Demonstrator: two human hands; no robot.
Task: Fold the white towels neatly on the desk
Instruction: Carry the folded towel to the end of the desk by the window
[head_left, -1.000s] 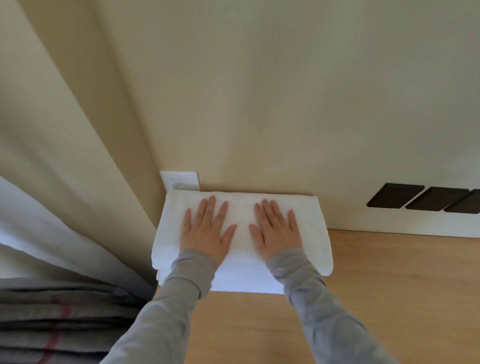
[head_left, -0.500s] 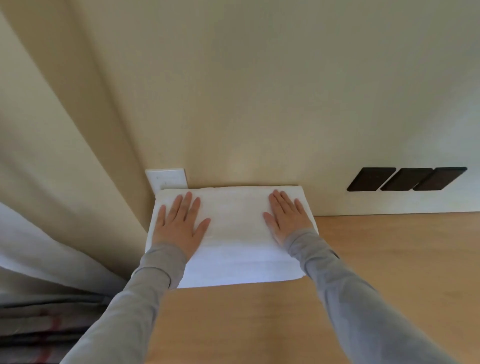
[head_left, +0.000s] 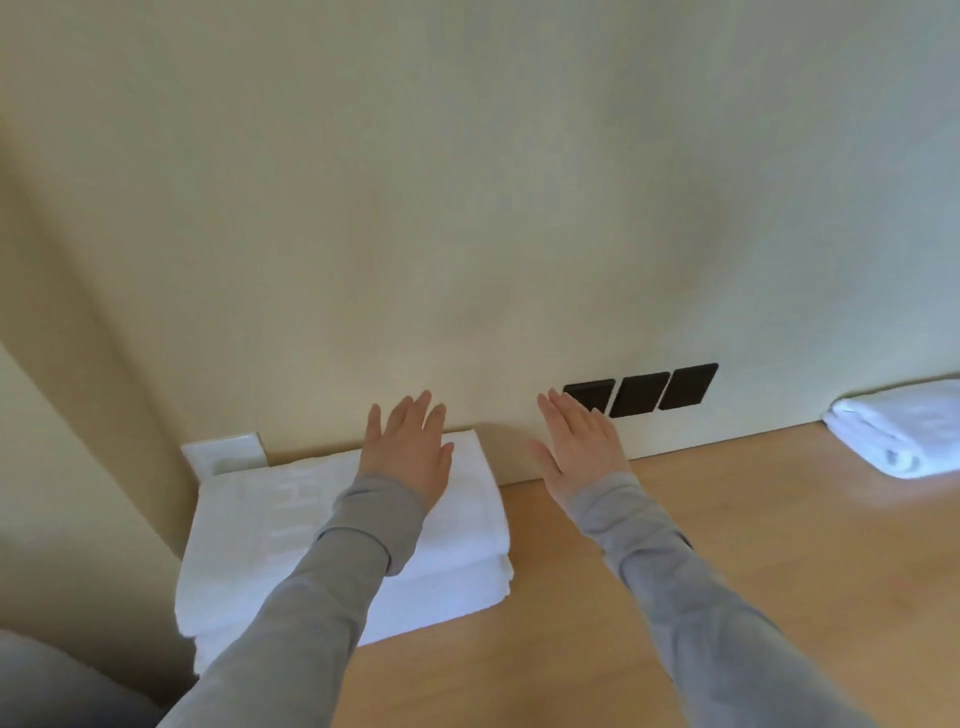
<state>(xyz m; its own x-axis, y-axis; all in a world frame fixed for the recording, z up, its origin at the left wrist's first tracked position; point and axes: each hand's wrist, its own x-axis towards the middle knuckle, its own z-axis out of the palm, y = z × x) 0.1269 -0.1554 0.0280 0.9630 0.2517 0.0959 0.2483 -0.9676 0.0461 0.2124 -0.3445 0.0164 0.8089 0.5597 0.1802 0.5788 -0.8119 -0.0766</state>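
White folded towels (head_left: 457, 525) stacked (two layers) on desk (head_left: 675, 545) against wall.

**Faint lettering on the top towel**

The only writing in view is pale lettering (head_left: 290, 501), white on white, set into the top towel (head_left: 234, 540) of the folded stack (head_left: 447, 590) at the left end of the tabletop (head_left: 597, 597). It runs in a line from the wall side toward the near edge. One letter looks like an "H"; the rest is too blurred to read.
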